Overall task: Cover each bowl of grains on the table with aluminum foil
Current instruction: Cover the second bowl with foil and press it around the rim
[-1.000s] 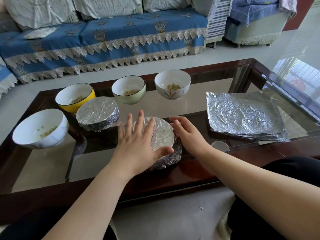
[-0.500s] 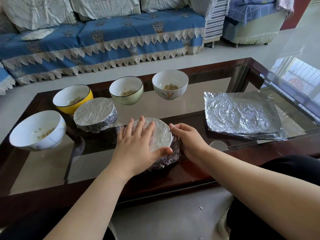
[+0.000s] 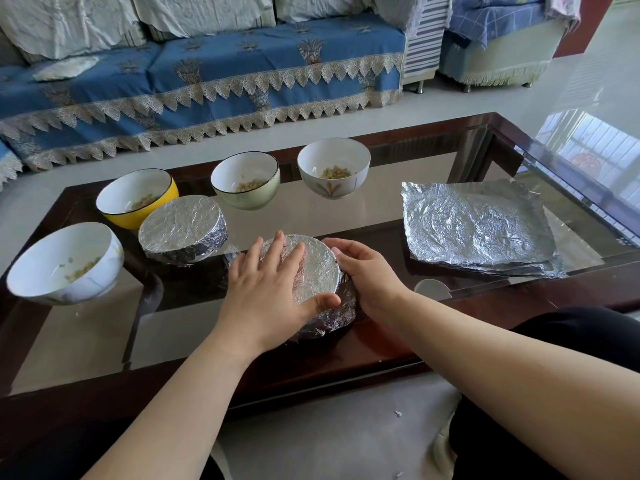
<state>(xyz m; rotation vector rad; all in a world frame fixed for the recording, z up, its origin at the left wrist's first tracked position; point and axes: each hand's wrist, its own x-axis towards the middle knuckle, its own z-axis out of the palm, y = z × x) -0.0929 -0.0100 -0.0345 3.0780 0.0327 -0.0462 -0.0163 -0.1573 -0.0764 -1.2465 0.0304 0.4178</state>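
Observation:
A foil-covered bowl (image 3: 320, 271) stands at the near middle of the glass table (image 3: 104, 341). My left hand (image 3: 270, 292) lies flat on its foil top, thumb against the near rim. My right hand (image 3: 367, 271) cups its right side, fingers curled round the foil edge. A second foil-covered bowl (image 3: 181, 226) sits just left and behind. Uncovered bowls with grains are a white one (image 3: 104, 275) at the left, a yellow one (image 3: 168, 195), a green one (image 3: 256, 199) and a white flowered one (image 3: 332, 190). A stack of foil sheets (image 3: 478, 226) lies at the right.
A blue-covered sofa (image 3: 207, 74) runs behind the table, with a stool (image 3: 495, 60) at the back right. The table's dark wooden frame (image 3: 311, 372) edges the glass near my knees. A small round white piece (image 3: 431, 289) shows at the glass edge beside my right wrist.
My right hand has slid from the bowl's far right rim down round its right side. My left hand stays flat on the foil top, fingers drawn a little closer together.

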